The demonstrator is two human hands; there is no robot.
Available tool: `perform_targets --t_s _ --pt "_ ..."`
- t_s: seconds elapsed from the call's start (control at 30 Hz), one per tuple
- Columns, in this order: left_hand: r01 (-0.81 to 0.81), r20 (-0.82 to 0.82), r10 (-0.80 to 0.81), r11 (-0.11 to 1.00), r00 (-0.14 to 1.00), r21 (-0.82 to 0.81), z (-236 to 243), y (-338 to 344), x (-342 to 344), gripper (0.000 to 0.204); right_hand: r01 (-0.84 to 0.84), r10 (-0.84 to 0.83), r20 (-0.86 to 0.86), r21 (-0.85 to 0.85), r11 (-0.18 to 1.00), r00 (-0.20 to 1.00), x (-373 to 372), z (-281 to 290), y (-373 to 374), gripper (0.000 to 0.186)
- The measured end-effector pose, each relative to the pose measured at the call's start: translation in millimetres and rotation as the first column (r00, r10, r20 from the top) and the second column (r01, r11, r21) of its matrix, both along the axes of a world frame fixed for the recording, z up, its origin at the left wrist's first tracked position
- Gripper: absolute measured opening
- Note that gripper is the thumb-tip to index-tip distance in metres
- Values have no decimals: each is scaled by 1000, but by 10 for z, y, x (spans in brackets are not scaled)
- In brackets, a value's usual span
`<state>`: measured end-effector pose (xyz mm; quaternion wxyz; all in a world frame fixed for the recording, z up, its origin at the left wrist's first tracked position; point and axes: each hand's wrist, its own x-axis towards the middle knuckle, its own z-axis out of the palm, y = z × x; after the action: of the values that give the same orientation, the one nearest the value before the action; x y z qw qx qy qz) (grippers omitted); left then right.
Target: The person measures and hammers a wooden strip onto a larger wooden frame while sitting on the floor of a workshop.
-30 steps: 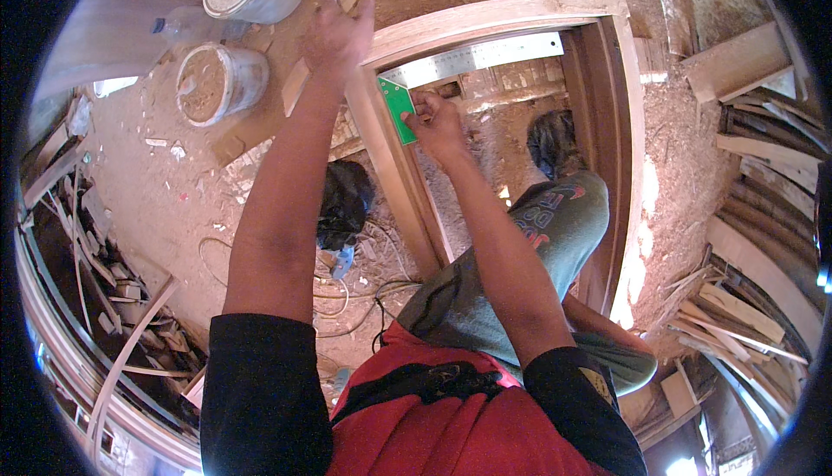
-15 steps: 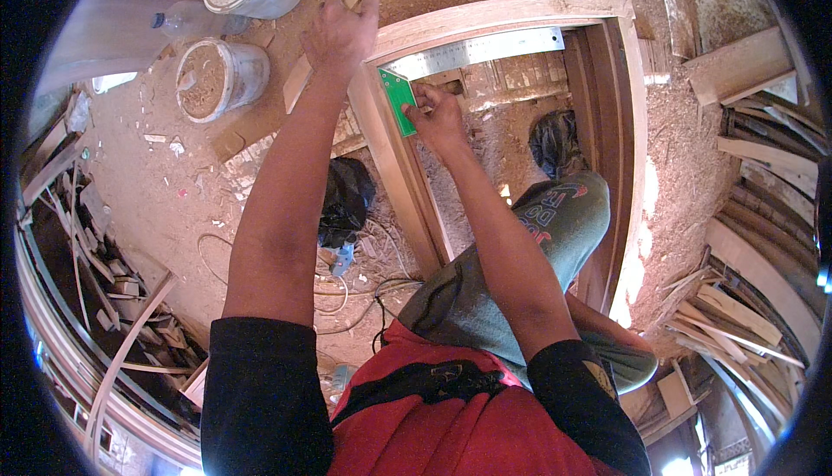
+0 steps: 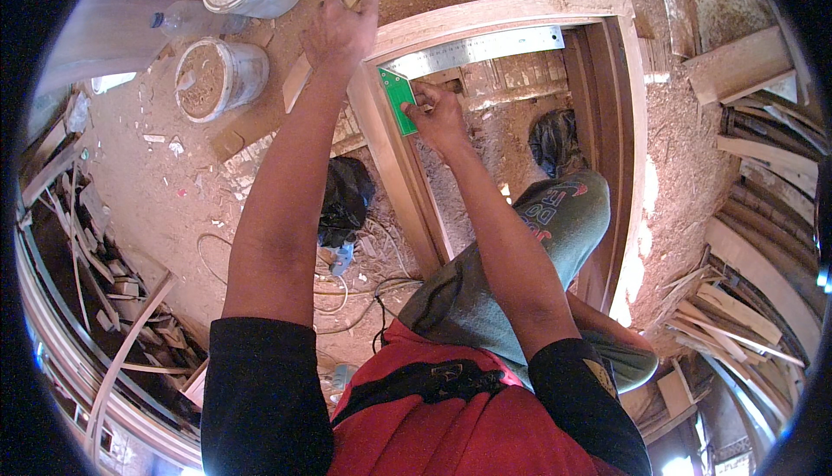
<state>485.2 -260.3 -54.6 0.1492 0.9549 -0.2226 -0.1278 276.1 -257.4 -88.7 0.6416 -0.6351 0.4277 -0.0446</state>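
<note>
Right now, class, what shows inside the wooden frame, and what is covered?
Inside the wooden frame show a green-handled metal square, the right hand at its handle, and dusty ground. The bent leg hides whatever lies beneath it.

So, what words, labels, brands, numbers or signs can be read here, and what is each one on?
Grey trousers: coloured lettering on the raised knee; I won't copy out the wording.
Metal ruler with the green handle: dark scale marks; any numbers are too small to read.
Red shirt: pale mark on its black band, too blurred to read.
Black right sleeve: yellowish patch, too blurred to read.
</note>
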Motion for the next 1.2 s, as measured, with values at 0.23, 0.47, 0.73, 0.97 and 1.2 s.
perform_targets --t_s 0.23,0.47,0.73,0.97,1.2 --pt "37 75 -33 998 997 -48 -24 1 15 71 16 -15 -58 20 1000 998 9 -76 5 39" --pt "1 2 -1 1000 1000 17 43 -17 -11 70 -8 9 15 -108 994 1000 -10 -88 7 41" --pt "4 -21 -3 1000 1000 14 26 -15 3 72 14 -12 24 -96 995 1000 -18 -197 30 41" --pt "13 -13 -13 999 1000 38 78 -11 -9 74 26 -24 27 -71 997 999 -18 -185 42 41" --pt "22 -4 -22 999 1000 32 92 -20 -8 76 28 -25 39 -82 996 999 -8 -84 29 40"
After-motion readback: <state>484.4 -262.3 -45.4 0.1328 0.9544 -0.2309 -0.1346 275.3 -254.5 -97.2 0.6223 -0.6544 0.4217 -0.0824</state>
